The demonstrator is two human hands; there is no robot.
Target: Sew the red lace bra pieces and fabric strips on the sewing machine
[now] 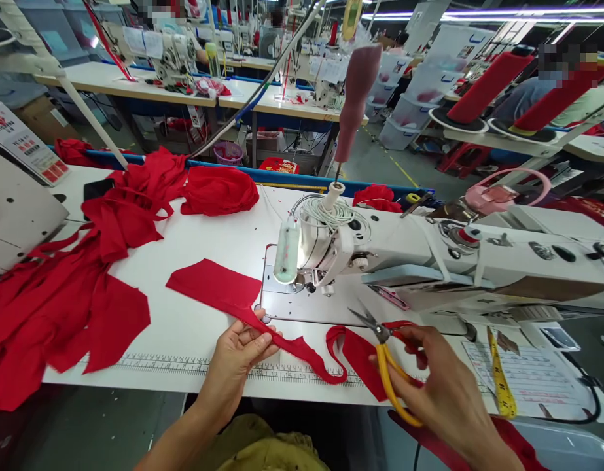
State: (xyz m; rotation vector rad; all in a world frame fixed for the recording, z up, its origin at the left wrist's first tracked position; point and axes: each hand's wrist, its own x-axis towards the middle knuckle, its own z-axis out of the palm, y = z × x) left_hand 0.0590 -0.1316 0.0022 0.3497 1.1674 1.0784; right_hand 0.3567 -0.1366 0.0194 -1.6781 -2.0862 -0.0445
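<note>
Between its thumb and fingers, my left hand [245, 347] pinches a red fabric piece [216, 288] near the front of the table. One wide end lies flat to the left, and a narrow strip of it curls off to the right. My right hand [436, 379] grips yellow-handled scissors [387, 373], whose blades are parted and point up and left. Red cloth also shows around the right-hand fingers; how it is held is partly hidden. In front of both hands stands a white sewing machine [331, 255], its needle area lit.
Red fabric pieces [100, 261] are heaped on the left, with a rolled red bundle [219, 190] behind. A printed ruler [184, 363] runs along the table's front edge. At right lie a yellow tape measure [501, 383] and a written sheet [532, 379]. Red thread cones [491, 85] stand upper right.
</note>
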